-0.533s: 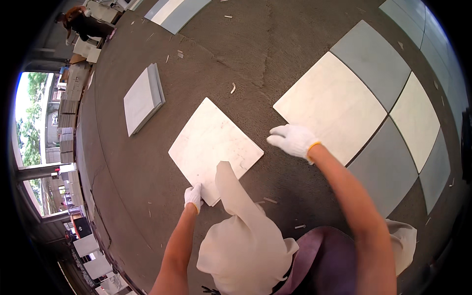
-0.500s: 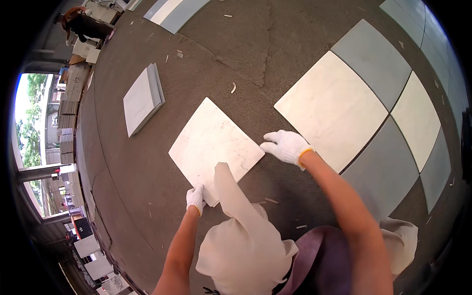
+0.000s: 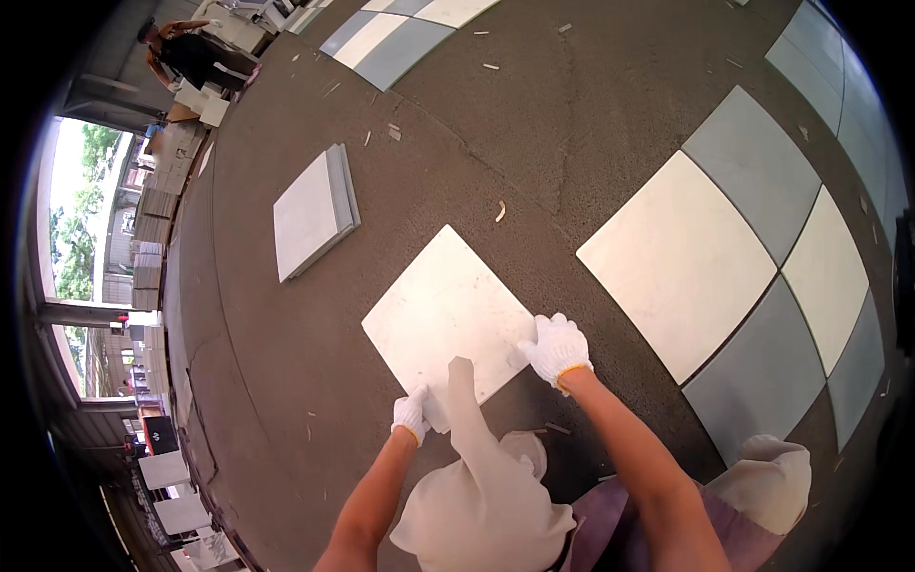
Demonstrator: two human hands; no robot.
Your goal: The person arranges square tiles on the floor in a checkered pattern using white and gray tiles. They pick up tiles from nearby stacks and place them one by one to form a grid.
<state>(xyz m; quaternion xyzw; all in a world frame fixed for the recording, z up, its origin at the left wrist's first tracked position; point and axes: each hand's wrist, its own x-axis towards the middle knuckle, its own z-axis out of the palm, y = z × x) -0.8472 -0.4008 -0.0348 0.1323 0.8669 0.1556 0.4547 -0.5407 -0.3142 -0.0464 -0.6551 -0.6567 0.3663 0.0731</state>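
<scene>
A dark grey-brown floor [image 3: 305, 362] spreads under everything, with a long crack running across it. Taking the clock from the white tile in the person's hands, a checkered block of tiles [image 3: 679, 267] lies flat at 3 o'clock, cream squares alternating with grey ones, well apart from that tile. The white tile [image 3: 434, 324] itself sits near the middle of the view, turned like a diamond, faintly veined. At 6 o'clock a pale beige garment [image 3: 481, 510] hides part of its lower edge. At 2 o'clock, toward the rim, is a row of bluish-grey tiles [image 3: 810, 62]. Piled stacks of flat goods [image 3: 157, 205] line the wall between 9 and 10. A second checkered block [image 3: 400, 43] lies between 11 and 12. At 10 o'clock a small tile stack [image 3: 307, 219] rests on the floor; beyond it, between 10 and 11, stands a co-worker [image 3: 195, 59] in dark clothing.

Both of the person's hands wear white gloves with yellow cuffs. The right hand [image 3: 559, 348] touches the tile's corner between 3 and 4; whether it is closed around it I cannot tell. The left hand [image 3: 409, 417] clamps the edge at 7 o'clock, thumb on top. Smallest, a curved pale chip [image 3: 500, 211] lies at 1 o'clock.
</scene>
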